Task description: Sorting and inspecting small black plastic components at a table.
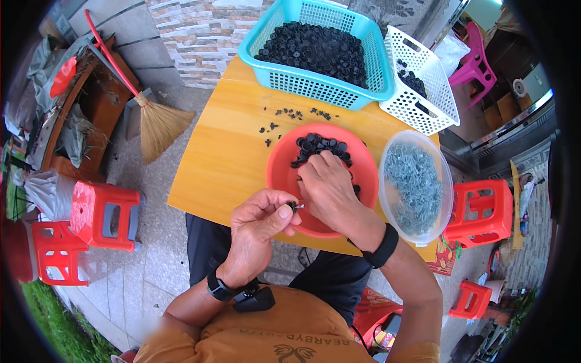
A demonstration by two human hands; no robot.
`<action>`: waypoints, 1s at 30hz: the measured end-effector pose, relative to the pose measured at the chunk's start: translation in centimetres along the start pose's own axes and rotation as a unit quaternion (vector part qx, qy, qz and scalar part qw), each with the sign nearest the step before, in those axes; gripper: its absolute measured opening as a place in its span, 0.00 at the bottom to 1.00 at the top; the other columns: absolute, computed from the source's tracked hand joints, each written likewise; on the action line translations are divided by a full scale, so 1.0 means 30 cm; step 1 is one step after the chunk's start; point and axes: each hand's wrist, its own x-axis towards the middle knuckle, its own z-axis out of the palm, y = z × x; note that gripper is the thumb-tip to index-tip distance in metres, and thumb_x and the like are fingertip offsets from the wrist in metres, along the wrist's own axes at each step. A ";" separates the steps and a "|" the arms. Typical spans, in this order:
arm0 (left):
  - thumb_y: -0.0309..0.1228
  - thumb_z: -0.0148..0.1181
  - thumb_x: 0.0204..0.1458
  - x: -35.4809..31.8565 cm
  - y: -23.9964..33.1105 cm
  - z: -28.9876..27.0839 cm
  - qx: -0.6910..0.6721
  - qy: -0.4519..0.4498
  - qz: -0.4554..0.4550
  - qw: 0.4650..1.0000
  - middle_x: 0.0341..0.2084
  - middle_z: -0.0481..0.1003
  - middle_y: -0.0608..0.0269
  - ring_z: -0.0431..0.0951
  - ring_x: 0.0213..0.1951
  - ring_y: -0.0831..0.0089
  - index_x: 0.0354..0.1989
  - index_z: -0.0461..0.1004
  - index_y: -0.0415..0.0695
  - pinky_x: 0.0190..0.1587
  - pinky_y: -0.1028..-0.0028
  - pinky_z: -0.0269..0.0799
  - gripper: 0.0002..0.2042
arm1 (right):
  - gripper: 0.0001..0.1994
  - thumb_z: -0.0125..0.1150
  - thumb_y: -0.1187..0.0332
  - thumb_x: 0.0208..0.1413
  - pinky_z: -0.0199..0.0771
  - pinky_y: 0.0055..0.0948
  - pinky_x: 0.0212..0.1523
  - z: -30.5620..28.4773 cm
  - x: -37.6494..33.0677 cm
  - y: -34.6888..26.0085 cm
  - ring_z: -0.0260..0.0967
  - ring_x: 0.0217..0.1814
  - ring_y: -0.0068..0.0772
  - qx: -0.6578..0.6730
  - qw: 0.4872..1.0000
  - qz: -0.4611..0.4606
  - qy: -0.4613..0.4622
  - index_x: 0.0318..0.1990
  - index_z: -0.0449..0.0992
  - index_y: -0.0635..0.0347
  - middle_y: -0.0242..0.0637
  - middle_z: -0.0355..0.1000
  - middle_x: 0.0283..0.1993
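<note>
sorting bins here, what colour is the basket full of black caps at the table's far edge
Turquoise basket, a perforated plastic one; the head view shows it clearly.

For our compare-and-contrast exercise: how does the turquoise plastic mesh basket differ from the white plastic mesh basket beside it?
The turquoise plastic mesh basket is heaped nearly full of small black caps; the white plastic mesh basket holds only a few. The turquoise one sits fully on the wooden table; the white one is at its edge. Both are rectangular with perforated walls.

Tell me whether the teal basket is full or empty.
Nearly full: the teal basket holds small black caps heaped close to its rim.
</note>
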 end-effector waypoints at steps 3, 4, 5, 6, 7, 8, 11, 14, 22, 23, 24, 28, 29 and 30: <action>0.27 0.56 0.52 0.007 0.010 -0.002 0.006 0.020 0.017 1.000 0.28 0.74 0.60 0.73 0.28 0.76 0.37 0.70 0.35 0.32 0.79 0.68 0.08 | 0.08 0.59 0.79 0.35 0.64 0.36 0.32 -0.027 -0.035 -0.014 0.62 0.33 0.42 0.081 0.994 0.031 0.073 0.27 0.69 0.63 0.40 0.64 0.27; 0.27 0.55 0.52 0.006 0.015 0.000 0.013 0.040 0.027 0.999 0.28 0.74 0.60 0.73 0.29 0.76 0.37 0.70 0.35 0.33 0.79 0.68 0.08 | 0.08 0.59 0.78 0.38 0.65 0.36 0.31 -0.056 -0.047 -0.029 0.63 0.32 0.42 0.152 0.983 0.051 0.086 0.29 0.69 0.62 0.40 0.64 0.26; 0.27 0.55 0.52 0.010 0.021 0.002 0.015 0.042 0.027 0.999 0.28 0.74 0.60 0.73 0.29 0.76 0.37 0.70 0.35 0.33 0.79 0.68 0.08 | 0.07 0.59 0.77 0.41 0.65 0.37 0.30 -0.082 -0.056 -0.047 0.64 0.31 0.42 0.222 0.968 0.072 0.098 0.30 0.70 0.62 0.39 0.65 0.26; 0.27 0.55 0.52 0.018 0.028 0.013 0.019 0.045 0.045 0.998 0.29 0.74 0.59 0.74 0.29 0.75 0.38 0.70 0.35 0.35 0.78 0.69 0.08 | 0.08 0.60 0.77 0.42 0.66 0.36 0.28 -0.108 -0.069 -0.064 0.65 0.30 0.41 0.256 0.958 0.079 0.098 0.32 0.70 0.61 0.39 0.66 0.26; 0.27 0.54 0.52 0.022 0.031 0.023 0.023 0.047 0.063 0.997 0.29 0.74 0.59 0.74 0.30 0.75 0.38 0.69 0.35 0.37 0.77 0.69 0.08 | 0.08 0.60 0.77 0.42 0.66 0.36 0.28 -0.119 -0.083 -0.078 0.65 0.30 0.41 0.256 0.958 0.082 0.099 0.32 0.70 0.61 0.39 0.66 0.26; 0.27 0.54 0.52 0.020 0.030 0.033 0.024 0.045 0.061 0.997 0.29 0.74 0.59 0.74 0.30 0.75 0.38 0.69 0.35 0.37 0.77 0.69 0.08 | 0.08 0.60 0.78 0.42 0.65 0.36 0.28 -0.125 -0.096 -0.092 0.65 0.30 0.41 0.289 0.945 0.107 0.105 0.31 0.70 0.62 0.39 0.66 0.27; 0.26 0.54 0.53 0.019 0.019 0.056 0.024 0.025 0.068 0.997 0.31 0.75 0.57 0.74 0.32 0.74 0.38 0.69 0.36 0.39 0.76 0.70 0.08 | 0.08 0.61 0.79 0.42 0.66 0.34 0.28 -0.132 -0.121 -0.111 0.65 0.29 0.41 0.323 0.926 0.142 0.136 0.32 0.71 0.62 0.39 0.67 0.27; 0.26 0.53 0.53 0.012 0.011 0.067 0.035 0.014 0.086 0.996 0.32 0.75 0.56 0.75 0.33 0.73 0.39 0.68 0.35 0.40 0.76 0.70 0.08 | 0.09 0.61 0.81 0.42 0.66 0.33 0.28 -0.139 -0.131 -0.138 0.66 0.30 0.40 0.334 0.913 0.159 0.170 0.33 0.72 0.63 0.39 0.68 0.28; 0.26 0.54 0.53 -0.013 -0.012 0.071 0.042 -0.005 0.085 0.996 0.34 0.74 0.60 0.74 0.36 0.75 0.39 0.69 0.35 0.43 0.76 0.70 0.08 | 0.10 0.60 0.82 0.43 0.67 0.29 0.30 -0.116 -0.160 -0.157 0.66 0.30 0.37 0.384 0.876 0.208 0.205 0.34 0.72 0.63 0.39 0.68 0.29; 0.26 0.54 0.53 -0.015 -0.013 0.071 0.042 -0.005 0.085 0.995 0.34 0.74 0.60 0.74 0.36 0.75 0.39 0.69 0.35 0.43 0.76 0.70 0.08 | 0.09 0.60 0.82 0.43 0.67 0.29 0.30 -0.114 -0.161 -0.165 0.66 0.30 0.37 0.409 0.858 0.226 0.212 0.34 0.72 0.64 0.39 0.68 0.29; 0.26 0.54 0.53 -0.014 -0.011 0.078 0.038 -0.009 0.088 0.995 0.34 0.74 0.59 0.74 0.36 0.75 0.39 0.69 0.35 0.43 0.76 0.70 0.08 | 0.09 0.60 0.82 0.43 0.67 0.29 0.30 -0.116 -0.161 -0.167 0.66 0.30 0.37 0.433 0.839 0.245 0.219 0.34 0.72 0.64 0.39 0.69 0.29; 0.26 0.53 0.54 -0.019 -0.003 0.082 0.023 -0.016 0.080 0.996 0.34 0.74 0.58 0.74 0.36 0.75 0.39 0.69 0.35 0.43 0.76 0.70 0.08 | 0.10 0.59 0.82 0.43 0.67 0.29 0.29 -0.124 -0.168 -0.169 0.67 0.30 0.36 0.434 0.841 0.239 0.216 0.35 0.72 0.64 0.39 0.69 0.30; 0.26 0.53 0.54 -0.019 -0.003 0.083 0.024 -0.017 0.080 0.996 0.34 0.74 0.58 0.74 0.36 0.75 0.39 0.69 0.35 0.43 0.76 0.70 0.08 | 0.10 0.59 0.82 0.43 0.67 0.29 0.29 -0.121 -0.170 -0.167 0.66 0.30 0.36 0.385 0.869 0.212 0.230 0.36 0.72 0.64 0.39 0.69 0.30; 0.26 0.53 0.54 -0.021 -0.002 0.083 0.016 -0.017 0.077 0.997 0.34 0.74 0.58 0.74 0.35 0.75 0.39 0.69 0.35 0.43 0.76 0.70 0.08 | 0.11 0.59 0.82 0.43 0.67 0.28 0.29 -0.118 -0.172 -0.167 0.66 0.30 0.36 0.335 0.892 0.183 0.242 0.36 0.72 0.64 0.39 0.69 0.30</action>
